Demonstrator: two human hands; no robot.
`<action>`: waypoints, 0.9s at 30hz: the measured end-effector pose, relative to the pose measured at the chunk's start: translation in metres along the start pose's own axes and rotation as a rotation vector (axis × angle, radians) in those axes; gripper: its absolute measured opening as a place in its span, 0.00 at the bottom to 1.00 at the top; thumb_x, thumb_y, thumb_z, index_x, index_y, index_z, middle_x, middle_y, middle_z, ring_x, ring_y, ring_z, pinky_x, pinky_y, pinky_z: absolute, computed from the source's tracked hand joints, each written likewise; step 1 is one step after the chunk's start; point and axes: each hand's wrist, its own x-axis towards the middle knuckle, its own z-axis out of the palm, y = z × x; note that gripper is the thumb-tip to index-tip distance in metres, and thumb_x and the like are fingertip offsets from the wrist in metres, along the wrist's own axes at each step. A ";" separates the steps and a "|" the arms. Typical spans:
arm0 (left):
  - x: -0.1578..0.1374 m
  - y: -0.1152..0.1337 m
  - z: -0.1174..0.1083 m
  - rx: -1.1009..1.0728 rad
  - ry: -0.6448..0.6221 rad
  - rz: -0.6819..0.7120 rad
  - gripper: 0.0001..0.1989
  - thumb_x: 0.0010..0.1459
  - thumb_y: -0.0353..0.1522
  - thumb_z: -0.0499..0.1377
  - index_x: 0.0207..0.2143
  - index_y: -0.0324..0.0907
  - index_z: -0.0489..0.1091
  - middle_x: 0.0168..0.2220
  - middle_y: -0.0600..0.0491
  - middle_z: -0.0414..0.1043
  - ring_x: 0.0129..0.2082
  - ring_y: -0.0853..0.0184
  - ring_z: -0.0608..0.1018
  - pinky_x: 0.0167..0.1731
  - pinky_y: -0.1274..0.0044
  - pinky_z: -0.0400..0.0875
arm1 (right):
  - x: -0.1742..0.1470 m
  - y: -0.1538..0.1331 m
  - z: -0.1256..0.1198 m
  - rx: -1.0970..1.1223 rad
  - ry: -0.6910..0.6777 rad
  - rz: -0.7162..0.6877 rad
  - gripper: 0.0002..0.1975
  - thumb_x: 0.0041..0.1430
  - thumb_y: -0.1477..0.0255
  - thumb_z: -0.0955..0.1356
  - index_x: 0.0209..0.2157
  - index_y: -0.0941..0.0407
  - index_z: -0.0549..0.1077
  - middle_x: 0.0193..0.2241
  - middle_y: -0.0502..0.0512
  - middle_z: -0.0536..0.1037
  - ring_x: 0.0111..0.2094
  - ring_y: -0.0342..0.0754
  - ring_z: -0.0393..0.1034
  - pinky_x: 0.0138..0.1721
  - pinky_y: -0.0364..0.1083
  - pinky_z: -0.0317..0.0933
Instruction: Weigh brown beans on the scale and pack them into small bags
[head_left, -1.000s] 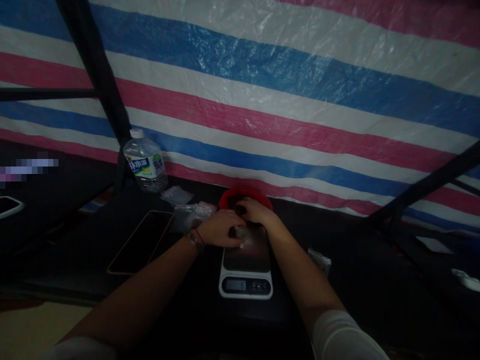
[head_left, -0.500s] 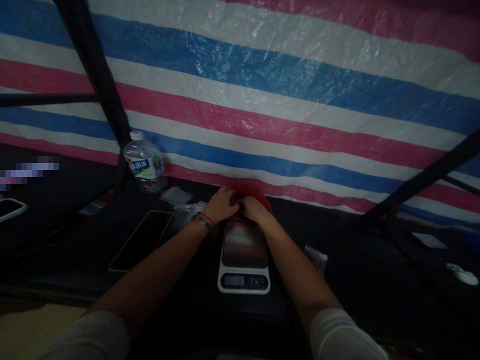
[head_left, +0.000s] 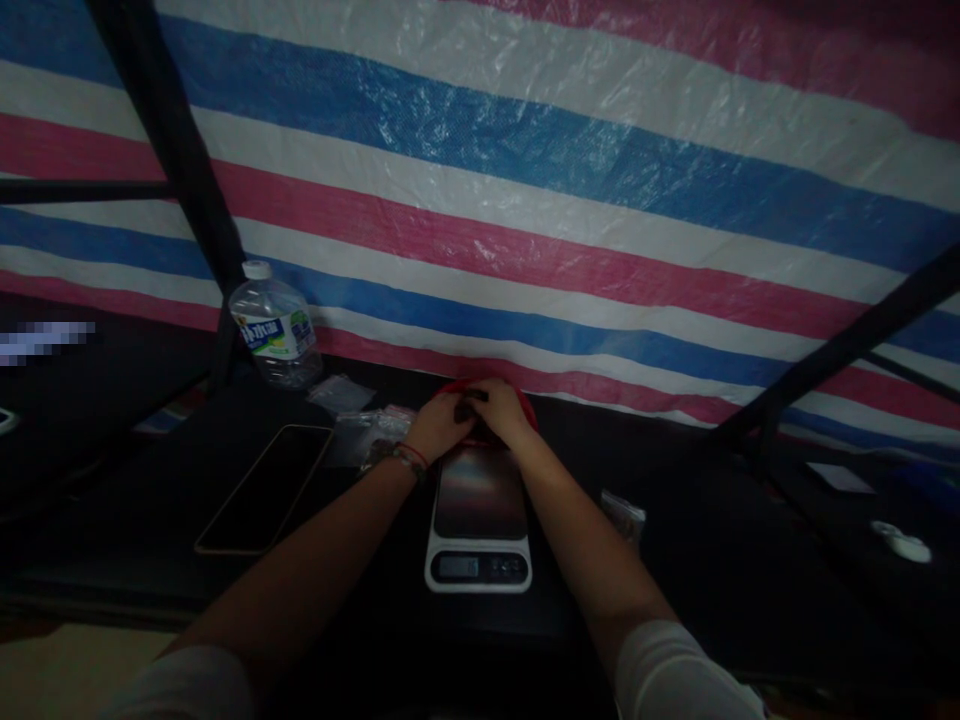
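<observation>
My left hand and my right hand meet over a red round dish at the far edge of the black table. Both hands have their fingers bent inward and close together. Small dark bits show at the fingertips, too dim to name. Most of the dish's inside is hidden under my hands. Just in front of the dish, between my forearms, lies a white digital kitchen scale with a dark plate and a lit display. Clear zip bags lie beside my left wrist.
A clear plastic bottle with a label stands at the back left, near a black post. A phone lies left of my forearm. Another small bag is right of my right forearm. Striped plastic sheeting hangs behind.
My hands have shifted slightly within the dish, the right one now lying more over the left fingers. The whole view has moved a little, so things appear further left.
</observation>
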 end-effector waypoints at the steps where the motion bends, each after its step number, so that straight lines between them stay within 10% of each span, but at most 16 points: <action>1: 0.000 0.000 0.000 0.003 0.007 -0.005 0.15 0.54 0.33 0.59 0.45 0.40 0.73 0.45 0.45 0.75 0.48 0.57 0.76 0.52 0.67 0.69 | -0.001 -0.001 0.000 0.013 -0.025 -0.019 0.13 0.59 0.76 0.67 0.46 0.56 0.78 0.46 0.57 0.79 0.48 0.48 0.71 0.53 0.45 0.61; 27: -0.006 -0.008 0.000 -0.124 0.109 -0.051 0.19 0.51 0.34 0.63 0.47 0.41 0.71 0.45 0.46 0.74 0.49 0.58 0.74 0.50 0.67 0.70 | -0.005 0.001 -0.002 0.354 0.015 -0.031 0.24 0.58 0.83 0.54 0.48 0.55 0.73 0.49 0.54 0.76 0.49 0.44 0.70 0.51 0.43 0.63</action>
